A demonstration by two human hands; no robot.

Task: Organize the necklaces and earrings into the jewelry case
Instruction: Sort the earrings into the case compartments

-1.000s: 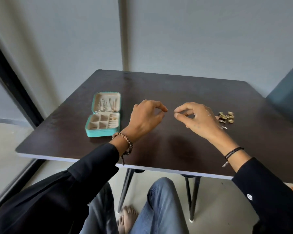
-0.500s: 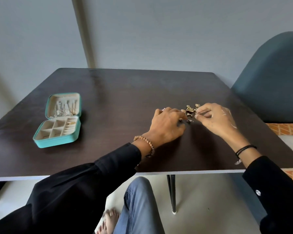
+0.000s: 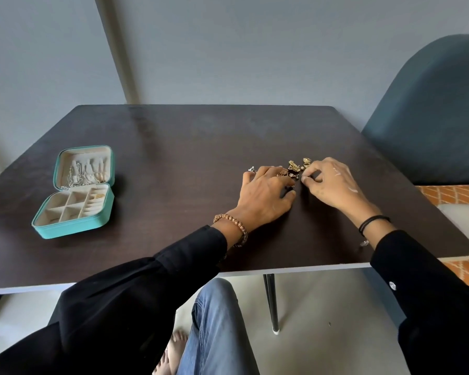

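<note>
A small pile of gold earrings lies right of the table's middle. My left hand lies flat beside it, its spread fingers touching the pile's left side, with a small silver piece at the fingertips. From the right, the thumb and forefinger of my right hand pinch an earring at the pile's edge. Far to the left, the teal jewelry case lies open. Silver necklaces hang in its lid, and a gold piece sits in its cream tray.
The dark table has its front edge just under my forearms. A blue-grey chair stands at the right side. A black table leg and my knees show below the edge.
Both hands moved right from the table's middle to the earring pile and now touch it. The view swung right, so the case sits farther left.
</note>
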